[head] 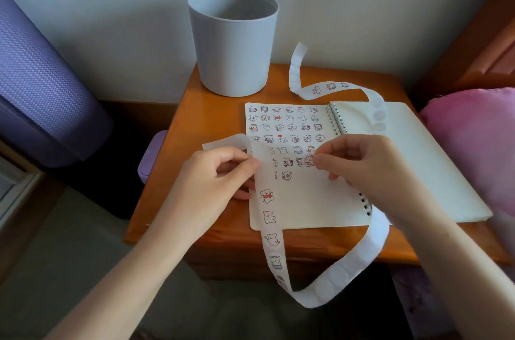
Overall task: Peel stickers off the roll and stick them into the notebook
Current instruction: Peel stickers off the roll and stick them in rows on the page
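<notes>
Your left hand (220, 172) is pinching the long white sticker strip (269, 217) while your right hand (359, 161), nearer the open spiral notebook (306, 200), is pressing a pinched cartoon sticker (308, 161) rightward from it onto the page.

Grey bin (233, 44) blocks the table's (178, 128) back-left (right notebook page (412, 161) lies bare).

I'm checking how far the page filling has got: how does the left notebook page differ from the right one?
The left page carries rows of small stickers across its upper part; the right page shows none. Both hands work over the left page, while only the sticker strip crosses the right page. Both are pale, unlined, and lie flat, joined by the spiral binding.
</notes>
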{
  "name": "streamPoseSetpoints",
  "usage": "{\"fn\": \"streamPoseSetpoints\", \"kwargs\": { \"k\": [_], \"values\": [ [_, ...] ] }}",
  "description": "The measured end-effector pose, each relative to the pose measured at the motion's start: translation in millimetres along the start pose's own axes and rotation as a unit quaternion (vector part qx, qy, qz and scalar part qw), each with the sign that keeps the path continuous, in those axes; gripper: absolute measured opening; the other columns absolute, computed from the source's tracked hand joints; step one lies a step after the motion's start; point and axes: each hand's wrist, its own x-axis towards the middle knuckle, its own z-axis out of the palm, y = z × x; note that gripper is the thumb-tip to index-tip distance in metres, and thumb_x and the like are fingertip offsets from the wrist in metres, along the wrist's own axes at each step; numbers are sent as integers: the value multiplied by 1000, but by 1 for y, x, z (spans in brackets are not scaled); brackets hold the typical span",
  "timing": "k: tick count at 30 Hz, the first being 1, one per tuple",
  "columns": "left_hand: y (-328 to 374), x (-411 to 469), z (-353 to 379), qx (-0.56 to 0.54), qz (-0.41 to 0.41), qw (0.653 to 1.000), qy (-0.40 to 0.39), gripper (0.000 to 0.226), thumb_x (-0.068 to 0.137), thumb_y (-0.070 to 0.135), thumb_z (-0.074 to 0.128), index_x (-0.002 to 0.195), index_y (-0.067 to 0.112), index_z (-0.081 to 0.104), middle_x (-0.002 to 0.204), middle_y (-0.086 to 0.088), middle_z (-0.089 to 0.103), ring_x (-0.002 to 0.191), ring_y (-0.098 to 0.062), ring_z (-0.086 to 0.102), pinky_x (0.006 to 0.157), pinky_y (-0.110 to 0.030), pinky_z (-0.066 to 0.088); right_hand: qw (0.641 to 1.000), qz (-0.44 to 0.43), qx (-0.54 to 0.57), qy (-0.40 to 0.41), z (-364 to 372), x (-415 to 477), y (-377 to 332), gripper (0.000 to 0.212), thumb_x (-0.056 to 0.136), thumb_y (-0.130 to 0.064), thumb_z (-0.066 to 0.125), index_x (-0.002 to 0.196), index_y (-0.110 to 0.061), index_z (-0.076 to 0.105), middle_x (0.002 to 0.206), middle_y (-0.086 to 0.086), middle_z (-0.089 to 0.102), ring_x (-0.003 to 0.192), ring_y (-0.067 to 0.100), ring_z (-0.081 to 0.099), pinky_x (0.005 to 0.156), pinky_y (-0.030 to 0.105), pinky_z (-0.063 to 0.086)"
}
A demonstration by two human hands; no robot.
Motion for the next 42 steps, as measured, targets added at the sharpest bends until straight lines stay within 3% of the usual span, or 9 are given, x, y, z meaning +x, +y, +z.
{"fn": "streamPoseSetpoints", "kwargs": {
  "k": [5,11,17,33,42],
  "values": [
    [-1,-1,0,18,8,1000,-3,7,87,23,60,90,25,67,88,18,68,76,5,68,57,-10,52,999,45,-10,-16,-2,4,1,2,78,-24,74,77,-23,72,55,-15,65,48,-6,55,49,11,36],
    [-3,0,1,39,10,999,2,13,87,26,60,96,22,68,92,16,69,77,5,67,58,-10,52,999,45,-20,-23,2,3,0,6,75,-26,76,74,-21,73,68,-5,72,51,-2,57,50,10,43],
    [-4,1,1,50,12,999,4,12,86,28,60,94,23,68,91,17,68,78,7,66,58,-9,52,998,40,-32,-23,7,2,-1,6,76,-22,76,73,-18,73,70,-2,72,54,3,56,57,19,44],
    [-3,0,1,50,10,999,4,12,87,28,60,93,22,68,89,17,69,77,6,66,58,-9,52,997,-8,-82,-8,13,5,7,7,78,-20,75,72,-19,72,68,-5,69,53,-6,55,47,6,40],
    [-3,0,1,54,10,998,2,12,87,28,60,94,22,68,90,17,69,77,7,66,58,-8,51,991,-27,-129,11,17,4,9,7,78,-24,73,74,-23,68,67,-11,63,56,-10,52,52,13,39]
  ]
}}
